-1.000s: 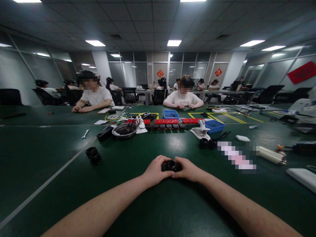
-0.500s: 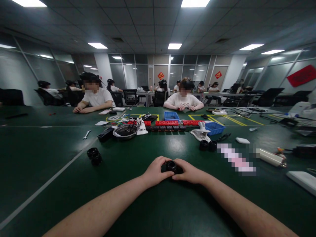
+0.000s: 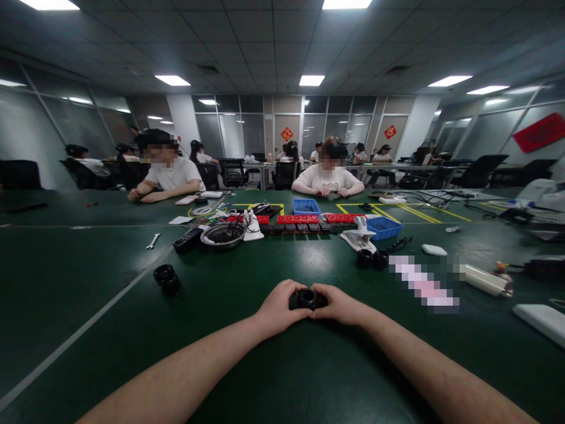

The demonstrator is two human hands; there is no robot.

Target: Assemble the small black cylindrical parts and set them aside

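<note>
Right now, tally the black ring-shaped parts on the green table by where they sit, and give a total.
Held between left hand and right hand: 1 black ring part
Left pair of rings: 2
Right pair of rings, near the white clamp: 2
Total: 5

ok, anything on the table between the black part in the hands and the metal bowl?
Head view: nothing. Only bare green table lies between the black part held by both hands and the metal bowl.
</note>
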